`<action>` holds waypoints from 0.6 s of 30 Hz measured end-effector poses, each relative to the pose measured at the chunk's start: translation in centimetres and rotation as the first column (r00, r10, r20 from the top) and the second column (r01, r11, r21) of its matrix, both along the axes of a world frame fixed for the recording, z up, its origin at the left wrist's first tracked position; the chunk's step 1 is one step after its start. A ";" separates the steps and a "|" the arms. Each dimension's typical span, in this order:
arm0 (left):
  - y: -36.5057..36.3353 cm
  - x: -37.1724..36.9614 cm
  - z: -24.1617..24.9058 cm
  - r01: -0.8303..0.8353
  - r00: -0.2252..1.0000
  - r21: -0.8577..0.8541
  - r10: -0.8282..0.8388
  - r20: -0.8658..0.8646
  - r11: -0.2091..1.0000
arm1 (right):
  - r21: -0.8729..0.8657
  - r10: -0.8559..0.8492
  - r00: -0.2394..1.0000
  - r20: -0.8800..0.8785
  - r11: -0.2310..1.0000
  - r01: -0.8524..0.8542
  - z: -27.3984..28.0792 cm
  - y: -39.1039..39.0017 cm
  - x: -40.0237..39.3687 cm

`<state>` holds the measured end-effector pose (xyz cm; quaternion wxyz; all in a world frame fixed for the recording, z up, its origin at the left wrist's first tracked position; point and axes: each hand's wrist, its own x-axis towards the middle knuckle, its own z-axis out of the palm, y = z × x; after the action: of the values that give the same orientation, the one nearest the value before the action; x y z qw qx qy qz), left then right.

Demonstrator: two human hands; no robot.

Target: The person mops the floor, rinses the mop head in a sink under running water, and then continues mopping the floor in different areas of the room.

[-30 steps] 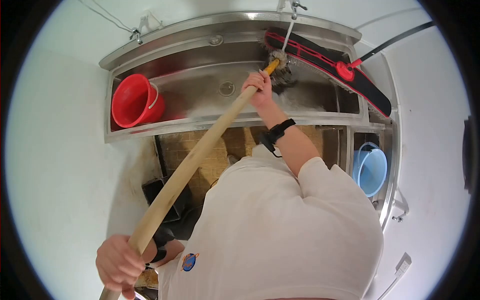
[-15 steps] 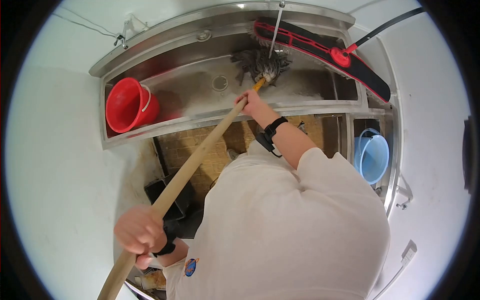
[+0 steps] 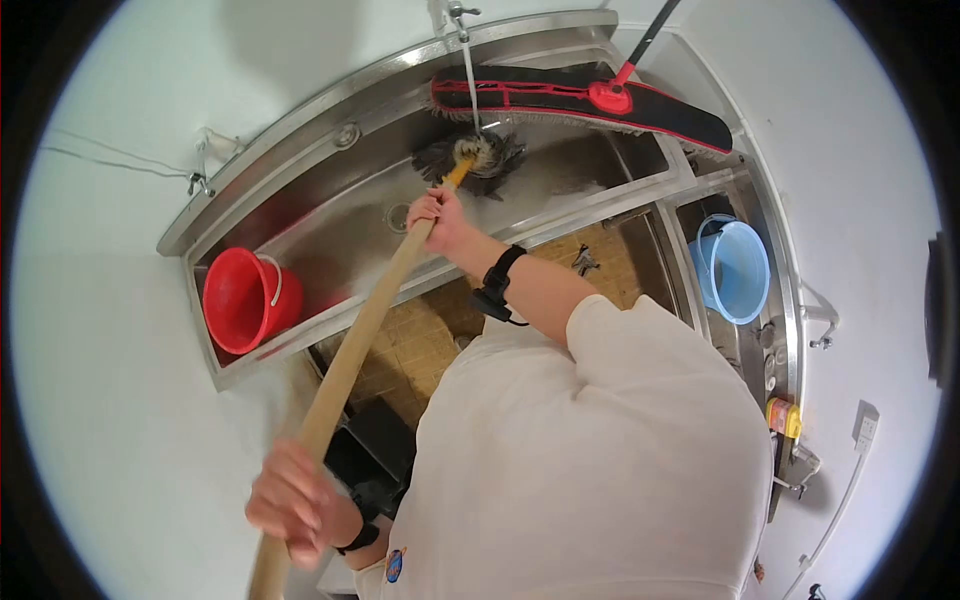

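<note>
My right hand [image 3: 437, 220] is wrapped round the wooden mop handle [image 3: 365, 335], just below its yellow socket. The mop's grey, stringy head [image 3: 480, 162] lies in a long metal sink [image 3: 350, 235], under water running from a tap [image 3: 461, 14]. Lower down, at the left, my left hand [image 3: 292, 503] is closed round the same handle; it is slightly blurred. A wide black and red broom [image 3: 560, 97] rests across the sink's back right part, just beyond the mop head.
A red bucket [image 3: 285, 300] stands in the sink's left end. At the right, a light blue bucket [image 3: 742, 272] sits in a smaller basin. Below are a tiled floor [image 3: 405, 350] and a black bin [image 3: 385, 440]. A yellow container [image 3: 783, 417] is at the right edge.
The view has shifted and turned, so the sink's left end sits lower and more shows at the right. My hands still hold the handle, and the mop head is now under the stream.
</note>
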<state>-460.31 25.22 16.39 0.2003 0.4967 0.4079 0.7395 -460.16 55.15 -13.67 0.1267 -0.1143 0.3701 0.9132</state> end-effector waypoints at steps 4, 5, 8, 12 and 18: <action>0.1 -1.3 2.5 0.409 0.894 0.072 -0.383 -0.234 0.910 | -0.063 -0.161 0.886 -0.435 0.987 0.149 4.5 -0.5 -0.3; 0.1 -0.9 3.1 0.350 0.925 0.108 -0.324 -0.199 0.931 | -0.070 -0.171 0.884 -0.436 0.985 0.156 4.8 -0.6 -0.4; 0.5 -1.0 2.5 0.170 0.984 0.130 -0.160 -0.082 0.977 | -0.070 -0.162 0.894 -0.418 0.987 0.146 4.4 -0.1 -0.3; 4.0 -1.0 0.2 -0.062 0.998 0.009 0.062 0.029 0.998 | -0.036 -0.163 0.969 -0.184 0.987 0.159 -0.1 0.5 -0.2; 11.4 -2.8 -6.2 -0.238 0.950 -0.192 0.269 0.159 0.952 | 0.228 0.312 0.894 0.323 0.891 -0.393 -2.1 2.1 2.9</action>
<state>-463.06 36.58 10.17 0.1816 0.3509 0.5101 0.7640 -457.24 57.30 -15.77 0.0232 -0.2873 0.1851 0.9395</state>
